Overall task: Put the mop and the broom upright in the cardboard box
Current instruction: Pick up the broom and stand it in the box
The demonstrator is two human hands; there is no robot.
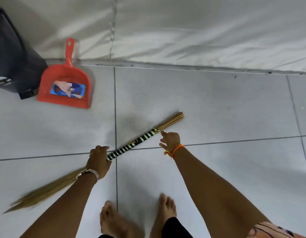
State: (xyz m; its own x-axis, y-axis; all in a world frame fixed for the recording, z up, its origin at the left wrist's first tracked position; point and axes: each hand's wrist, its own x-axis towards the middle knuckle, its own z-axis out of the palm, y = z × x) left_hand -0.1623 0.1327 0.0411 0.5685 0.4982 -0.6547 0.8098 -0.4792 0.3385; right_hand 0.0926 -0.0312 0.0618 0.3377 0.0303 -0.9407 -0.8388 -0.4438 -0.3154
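The left hand (99,162) is clamped on the stick broom (131,146) at its striped, tape-wound handle; the right hand (170,140) hovers spread-fingered beside the bare stick end, above smooth grey tiles (217,109).

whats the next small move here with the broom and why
Probably close the right hand on the broom at the upper end of its striped binding. The left hand already grips the lower end, while the right hand is open beside it. The broom lies low over the floor tiles; two grips allow tipping it upright.
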